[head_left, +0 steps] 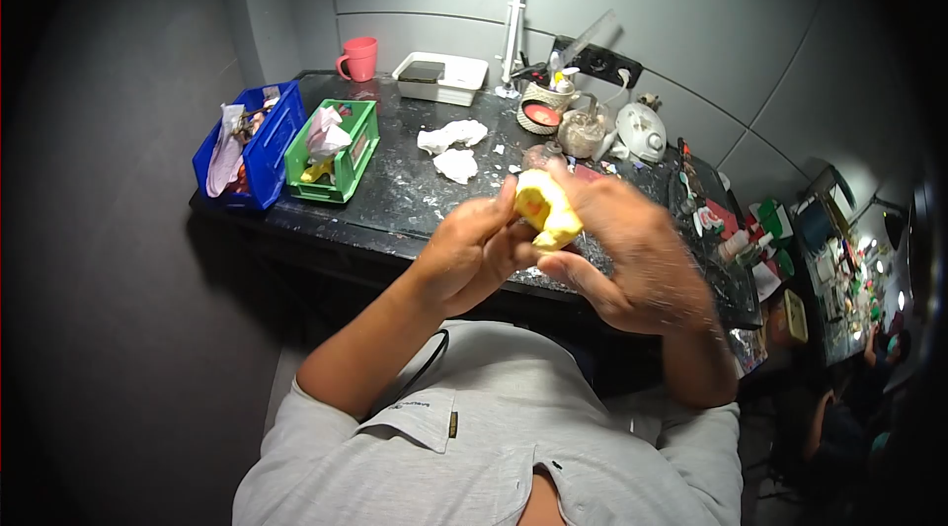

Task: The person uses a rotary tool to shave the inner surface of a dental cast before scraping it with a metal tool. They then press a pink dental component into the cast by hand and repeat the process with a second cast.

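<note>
Room: grey padded walls all round, and a dark, speckled desk (395, 195) sits just beyond the hands.
Shirt: nearest of all, a grey collared shirt (494, 437) fills the bottom edge, both forearms rising out of it.
Left hand: the left hand (474, 249) is curled, fingers pressed against the lower left of a yellow object (546, 213), gripping it.
Right hand: the right hand (622, 249) comes in from the other side, fingers closed over the top and right of the yellow object, so both hands grip the one piece.
Yellow object: held up between the two hands, above the near edge of the desk, with a small orange patch showing on its left face; what it is exactly, hard to tell.
Just past the hands: two crumpled white tissues (452, 146) lie on the desk.
Left of the hands: a green bin (336, 153) and beside it a blue bin (259, 146), both stuffed with rags.
Far beyond: a red mug (359, 59) and a white tray (440, 78) stand at the wall.
Far right of the hands: a woven basket (545, 101) and a white rounded device (640, 131), amid clutter.
</note>
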The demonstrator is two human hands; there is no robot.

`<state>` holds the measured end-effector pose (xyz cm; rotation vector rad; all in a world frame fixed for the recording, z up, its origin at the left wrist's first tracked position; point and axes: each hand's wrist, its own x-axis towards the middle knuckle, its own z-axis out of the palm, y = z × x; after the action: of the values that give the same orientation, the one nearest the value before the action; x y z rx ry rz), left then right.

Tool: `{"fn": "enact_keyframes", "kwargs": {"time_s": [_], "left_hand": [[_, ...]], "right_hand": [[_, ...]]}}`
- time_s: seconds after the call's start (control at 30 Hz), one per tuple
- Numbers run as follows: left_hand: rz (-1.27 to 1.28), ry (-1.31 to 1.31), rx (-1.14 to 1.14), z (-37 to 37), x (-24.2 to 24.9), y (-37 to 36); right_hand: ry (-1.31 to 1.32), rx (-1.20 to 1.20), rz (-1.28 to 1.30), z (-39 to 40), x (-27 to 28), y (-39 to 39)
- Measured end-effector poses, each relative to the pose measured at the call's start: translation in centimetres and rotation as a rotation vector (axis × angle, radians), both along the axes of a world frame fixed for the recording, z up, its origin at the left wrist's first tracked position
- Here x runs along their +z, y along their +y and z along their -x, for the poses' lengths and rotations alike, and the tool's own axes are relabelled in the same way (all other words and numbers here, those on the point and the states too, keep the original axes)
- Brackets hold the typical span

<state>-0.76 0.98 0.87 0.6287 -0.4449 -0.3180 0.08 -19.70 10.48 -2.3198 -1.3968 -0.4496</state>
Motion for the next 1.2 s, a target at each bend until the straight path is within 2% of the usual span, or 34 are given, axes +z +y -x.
{"fn": "enact_keyframes", "kwargs": {"time_s": [0.03,0.13,0.17,0.23,0.27,0.3,0.37,0.5,0.57,0.63,0.67,0.7,0.8,0.9,0.97,1.03,1.1,1.2], "left_hand": [[-0.043,0.089,0.029,-0.7,-2.7,-0.2],[-0.045,0.199,-0.056,-1.0,-8.4,-0.7],[-0.055,0.205,-0.068,-0.9,-8.8,-0.6],[-0.087,0.146,-0.058,-0.5,-9.5,-0.4],[-0.101,0.147,-0.034,-0.6,-9.1,-0.2],[-0.13,0.131,0.01,-0.5,-8.6,-0.2],[-0.117,0.118,0.067,-0.1,-7.2,-0.4],[-0.054,-0.011,0.07,0.7,-6.3,-0.7],[-0.031,-0.067,0.045,0.9,-6.1,-0.5],[-0.077,-0.14,0.121,1.7,-5.0,-0.6],[-0.074,-0.16,0.128,2.0,-4.7,-0.6],[-0.076,-0.154,0.133,2.2,-4.4,-0.5],[-0.13,-0.3,0.17,2.8,-3.5,-0.2],[-0.184,-0.364,0.234,3.5,-3.0,0.0],[-0.226,-0.361,0.295,3.8,-2.9,0.0],[-0.353,-0.416,0.419,3.9,-3.1,0.3],[-0.357,-0.405,0.422,4.0,-2.8,0.1],[-0.347,-0.389,0.459,4.2,-2.9,0.1]], "right_hand": [[0.2,-0.058,0.013,-0.7,-2.3,-0.4],[0.395,-0.063,-0.112,-1.7,-7.1,-1.1],[0.477,-0.071,-0.177,-1.8,-7.9,-1.3],[0.684,-0.255,-0.458,-2.7,-10.0,-2.4],[0.708,-0.348,-0.479,-3.8,-10.5,-3.3],[0.591,-0.406,-0.48,-5.3,-12.0,-4.1],[0.555,-0.538,-0.417,-7.3,-14.0,-5.5],[0.497,-0.61,-0.425,-8.4,-14.0,-6.8],[0.267,-0.801,-0.413,-8.7,-13.0,-7.5],[-0.122,-0.851,-0.27,-10.9,-14.1,-9.8],[0.052,-0.942,-0.174,-11.1,-13.5,-10.2],[0.121,-0.962,-0.111,-11.6,-13.7,-10.7],[0.082,-0.909,-0.05,-13.5,-15.4,-12.1],[-0.014,-0.9,-0.134,-14.1,-16.1,-12.2],[0.183,-0.763,-0.528,-12.3,-12.8,-10.6],[0.242,-0.451,-0.719,-9.2,-9.7,-8.3],[0.209,-0.311,-0.388,-4.1,-4.9,-6.1],[0.16,-0.028,-0.186,0.4,-2.3,-3.6]]}}
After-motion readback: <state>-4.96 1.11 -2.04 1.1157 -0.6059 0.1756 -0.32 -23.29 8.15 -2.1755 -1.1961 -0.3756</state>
